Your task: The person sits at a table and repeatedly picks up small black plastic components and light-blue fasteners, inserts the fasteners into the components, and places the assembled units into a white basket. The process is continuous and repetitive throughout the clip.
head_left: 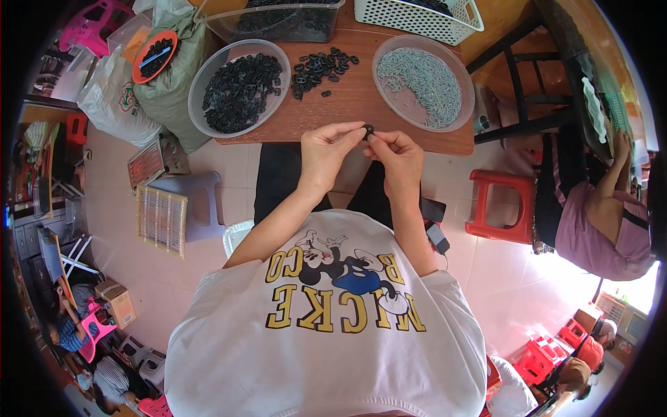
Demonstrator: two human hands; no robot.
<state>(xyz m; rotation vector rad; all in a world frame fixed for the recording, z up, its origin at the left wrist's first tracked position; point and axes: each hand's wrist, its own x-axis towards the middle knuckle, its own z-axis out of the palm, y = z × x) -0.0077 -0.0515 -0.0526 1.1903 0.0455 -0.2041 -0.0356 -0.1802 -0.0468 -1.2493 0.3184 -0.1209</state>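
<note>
My left hand [328,151] pinches a small black plastic piece [368,130] between thumb and fingertips, just above the table's front edge. Closed fingers of my right hand [399,158] meet the piece from the other side; anything else between them is too small to make out. Beyond my left hand, similar black oval pieces with holes [319,72] lie in a loose pile on the brown table [347,104]. More black pieces [240,92] fill a round clear tub [208,64] at the left. Small silvery screw-like pieces [434,85] lie in another round tub [401,105] at the right.
Behind the tubs stand a clear bin [278,26] and a white perforated basket [410,21], both holding black parts. Sacks [182,90] flank the table's left side. A red stool [501,206] and a seated person [597,222] are at the right.
</note>
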